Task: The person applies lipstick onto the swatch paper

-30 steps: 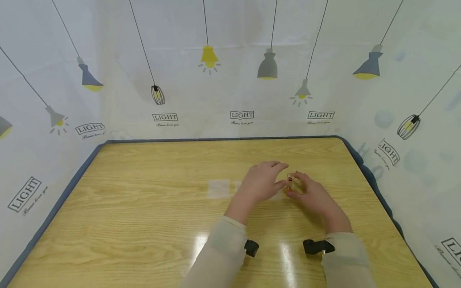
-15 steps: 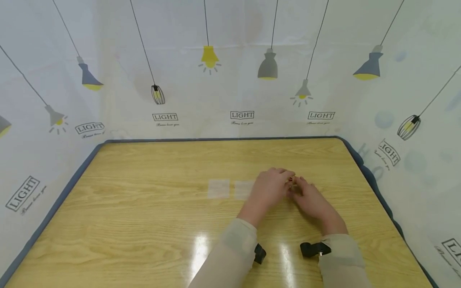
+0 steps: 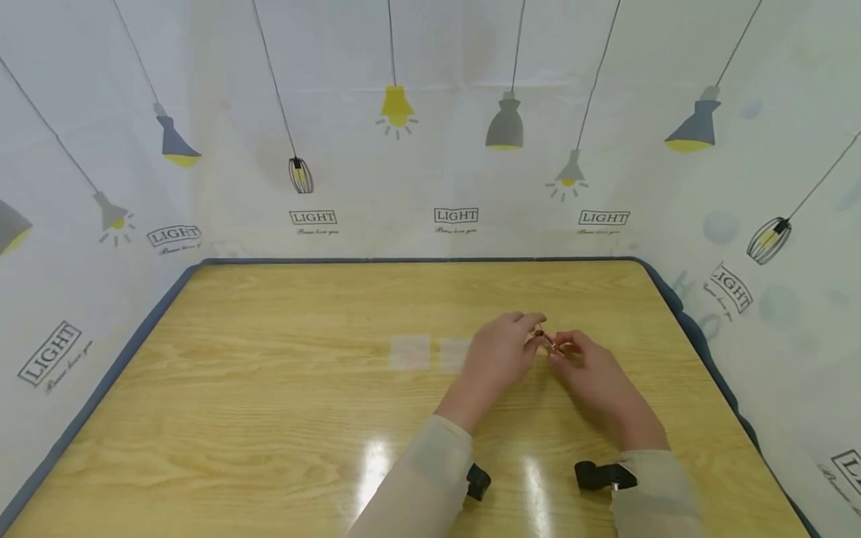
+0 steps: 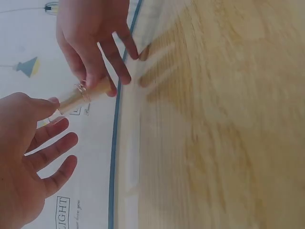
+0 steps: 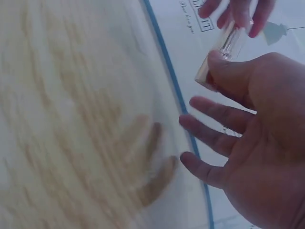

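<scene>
A small lipstick tube (image 3: 551, 345) with a shiny rose-gold base is held between the two hands, above the right part of the table. My left hand (image 3: 500, 351) pinches its clear end between thumb and fingers. From the other side, my right hand (image 3: 597, 373) pinches the base. In the left wrist view the tube (image 4: 76, 99) lies tilted between both sets of fingertips, with the other fingers of each hand spread loosely. The right wrist view shows the right thumb pressed on the tube (image 5: 206, 74); fingers cover part of it.
Two pale square patches (image 3: 410, 353) lie on the wooden table (image 3: 269, 418) left of the hands. A dark blue edging (image 3: 417, 260) borders the table. White sheeting printed with lamps (image 3: 363, 164) stands behind and at both sides.
The left hand moved right to the lipstick and now grips its end. The tube went from upright to tilted. The right hand shifted slightly right, still holding the base.
</scene>
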The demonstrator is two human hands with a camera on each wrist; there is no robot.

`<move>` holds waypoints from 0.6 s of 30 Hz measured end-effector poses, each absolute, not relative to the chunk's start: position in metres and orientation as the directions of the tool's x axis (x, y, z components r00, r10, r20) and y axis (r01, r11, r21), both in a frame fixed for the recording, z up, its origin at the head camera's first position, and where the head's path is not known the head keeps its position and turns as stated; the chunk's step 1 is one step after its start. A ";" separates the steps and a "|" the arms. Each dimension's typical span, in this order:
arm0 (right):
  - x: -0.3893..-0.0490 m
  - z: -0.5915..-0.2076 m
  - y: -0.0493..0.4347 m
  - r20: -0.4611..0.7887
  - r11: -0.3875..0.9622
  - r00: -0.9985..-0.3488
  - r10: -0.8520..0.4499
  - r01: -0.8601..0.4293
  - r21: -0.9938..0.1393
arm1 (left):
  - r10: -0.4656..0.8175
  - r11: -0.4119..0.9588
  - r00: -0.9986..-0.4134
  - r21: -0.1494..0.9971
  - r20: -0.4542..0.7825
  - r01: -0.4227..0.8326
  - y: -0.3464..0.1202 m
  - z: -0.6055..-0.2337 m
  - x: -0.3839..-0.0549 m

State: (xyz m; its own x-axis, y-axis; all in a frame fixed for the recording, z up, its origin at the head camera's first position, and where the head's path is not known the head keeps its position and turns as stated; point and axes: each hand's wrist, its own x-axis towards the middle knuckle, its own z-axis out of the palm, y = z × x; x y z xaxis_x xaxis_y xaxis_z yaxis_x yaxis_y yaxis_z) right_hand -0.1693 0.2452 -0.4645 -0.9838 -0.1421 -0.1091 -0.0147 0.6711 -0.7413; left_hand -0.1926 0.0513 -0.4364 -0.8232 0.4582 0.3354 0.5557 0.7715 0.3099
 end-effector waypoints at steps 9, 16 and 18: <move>-0.155 -0.437 0.228 0.078 0.678 -0.991 -0.111 -0.133 -0.723 | 0.332 0.638 -0.915 0.661 0.227 0.395 0.027 -0.426 -0.188; -0.147 -0.424 0.204 0.196 0.663 -0.967 -0.162 -0.254 -0.704 | 0.267 0.429 -0.943 0.851 0.201 0.303 -0.002 -0.422 -0.178; -0.144 -0.422 0.196 0.217 0.652 -0.957 -0.191 -0.289 -0.701 | 0.270 0.384 -0.945 0.880 0.184 0.281 -0.011 -0.422 -0.172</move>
